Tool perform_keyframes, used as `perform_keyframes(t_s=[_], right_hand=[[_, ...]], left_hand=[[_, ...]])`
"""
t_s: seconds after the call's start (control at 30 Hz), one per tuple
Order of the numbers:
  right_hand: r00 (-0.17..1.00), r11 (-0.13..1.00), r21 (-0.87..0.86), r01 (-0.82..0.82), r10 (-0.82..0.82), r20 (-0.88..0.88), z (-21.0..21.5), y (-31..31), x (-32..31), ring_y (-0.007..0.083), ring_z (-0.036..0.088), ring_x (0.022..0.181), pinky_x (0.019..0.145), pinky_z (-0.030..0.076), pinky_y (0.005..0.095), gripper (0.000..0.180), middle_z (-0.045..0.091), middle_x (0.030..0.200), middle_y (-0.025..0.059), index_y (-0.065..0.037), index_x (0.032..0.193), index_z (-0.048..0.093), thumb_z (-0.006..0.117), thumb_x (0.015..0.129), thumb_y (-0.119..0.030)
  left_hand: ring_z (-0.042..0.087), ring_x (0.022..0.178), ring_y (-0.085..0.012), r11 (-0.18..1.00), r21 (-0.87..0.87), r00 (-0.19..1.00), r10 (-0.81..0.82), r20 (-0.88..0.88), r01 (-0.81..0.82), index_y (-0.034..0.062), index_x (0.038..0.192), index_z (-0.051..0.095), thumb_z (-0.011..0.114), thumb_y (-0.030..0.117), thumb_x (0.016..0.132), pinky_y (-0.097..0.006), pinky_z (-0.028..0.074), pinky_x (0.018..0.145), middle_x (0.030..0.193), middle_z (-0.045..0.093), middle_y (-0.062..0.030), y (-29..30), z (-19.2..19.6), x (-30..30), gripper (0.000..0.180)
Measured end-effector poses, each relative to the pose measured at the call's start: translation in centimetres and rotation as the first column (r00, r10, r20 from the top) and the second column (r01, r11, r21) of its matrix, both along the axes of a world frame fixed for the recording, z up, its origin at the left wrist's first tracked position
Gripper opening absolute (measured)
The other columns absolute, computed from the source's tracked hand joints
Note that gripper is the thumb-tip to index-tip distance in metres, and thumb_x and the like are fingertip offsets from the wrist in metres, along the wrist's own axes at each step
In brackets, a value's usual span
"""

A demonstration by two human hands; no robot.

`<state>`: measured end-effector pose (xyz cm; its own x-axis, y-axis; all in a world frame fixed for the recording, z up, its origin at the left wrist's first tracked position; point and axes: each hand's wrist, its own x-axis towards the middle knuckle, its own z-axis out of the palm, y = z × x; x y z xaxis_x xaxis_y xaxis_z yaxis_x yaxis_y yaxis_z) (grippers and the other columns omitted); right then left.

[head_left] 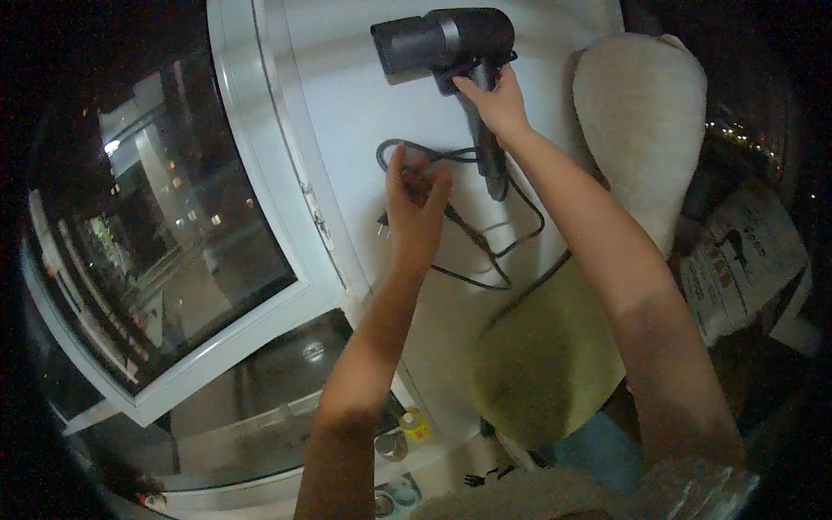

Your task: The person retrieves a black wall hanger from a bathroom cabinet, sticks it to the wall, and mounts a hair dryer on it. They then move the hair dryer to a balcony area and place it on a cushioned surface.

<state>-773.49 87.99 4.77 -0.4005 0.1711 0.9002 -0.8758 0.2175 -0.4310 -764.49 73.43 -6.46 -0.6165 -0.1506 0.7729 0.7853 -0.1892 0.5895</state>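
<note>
A black hair dryer [472, 35] with a silver ring lies against a white surface at the top, its nozzle to the left. My right hand [498, 102] is closed round the upper part of its handle. Lower left, my left hand [416, 195] has curled fingers around the dryer's dark power cord [468, 227], and one loop passes by the fingertips. The two-pin plug [382, 227] sticks out beside the left wrist. More cord hangs in loose loops between my hands and below the handle. The cord inside my left palm is partly hidden.
At left is a white-framed window [295, 303] with dark glass. A pale padded oval [641, 113] stands at right, near a printed white package [745, 260]. Below lies a yellow-green rounded thing [546, 364]. A small yellow bottle [415, 424] sits at the window's lower edge.
</note>
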Motion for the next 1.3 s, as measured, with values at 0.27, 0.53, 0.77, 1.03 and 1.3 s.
perform_keyframes(t_s=[0.27,0.53,0.77,1.03,1.3], right_hand=[[0.941,0.971,-0.024,-0.237,0.235,0.243,0.3,0.9,1.0,0.0186,0.056,0.093,0.083,0.047,0.0346,0.078,0.053,0.107,0.0103,-0.003,0.124,0.031,0.081,0.068,-0.025],[0.953,0.982,-0.044,-0.181,0.186,0.237,0.8,0.6,-0.2,0.0172,0.057,0.088,0.078,0.049,0.0338,0.073,0.056,0.100,0.0092,-0.003,0.120,0.032,0.081,0.068,-0.019],[0.966,0.971,-0.115,-0.209,0.223,0.134,2.4,0.1,0.8,0.0195,0.058,0.083,0.070,0.051,0.0320,0.073,0.053,0.102,0.0143,0.001,0.115,0.036,0.083,0.062,-0.019],[0.988,0.982,-0.161,0.102,-0.081,0.135,2.9,-1.0,1.3,0.0182,0.057,0.085,0.073,0.049,0.0317,0.069,0.057,0.097,0.0110,0.001,0.111,0.040,0.084,0.060,-0.017],[0.979,0.967,-0.156,0.203,-0.200,0.039,1.2,4.6,-0.2,0.0399,0.050,0.105,0.089,0.044,0.0440,0.088,0.042,0.117,0.0261,0.002,0.122,0.034,0.083,0.058,-0.033]], left_hand=[[0.060,0.079,-0.0139,0.999,0.017,0.992,0.031,0.123,-0.034,0.0054,0.136,0.031,0.061,0.003,0.084,-0.026,0.050,0.069,0.103,0.058,-0.0106,0.1,-5.5,4.7,0.060],[0.060,0.059,-0.0151,0.853,-0.472,0.827,0.091,0.554,0.222,-0.0003,0.122,0.047,0.055,0.017,0.089,-0.027,0.049,0.056,0.077,0.064,-0.0105,-1.1,-11.3,4.8,0.037],[0.058,0.057,-0.0124,0.721,-0.664,0.850,0.209,0.484,0.201,-0.0017,0.091,0.062,0.053,0.018,0.088,-0.029,0.047,0.053,0.069,0.062,-0.0088,0.9,-10.3,4.9,0.021],[0.060,0.064,-0.0160,0.346,-0.546,0.638,-0.272,0.720,0.763,0.0051,0.113,0.051,0.057,0.018,0.087,-0.030,0.052,0.060,0.080,0.064,-0.0092,7.5,-11.6,4.6,0.030],[0.059,0.089,-0.0147,0.541,-0.699,0.878,-0.196,0.436,0.468,0.0065,0.134,0.040,0.059,0.015,0.088,-0.030,0.049,0.081,0.099,0.064,-0.0067,2.5,-3.5,5.6,0.050]])
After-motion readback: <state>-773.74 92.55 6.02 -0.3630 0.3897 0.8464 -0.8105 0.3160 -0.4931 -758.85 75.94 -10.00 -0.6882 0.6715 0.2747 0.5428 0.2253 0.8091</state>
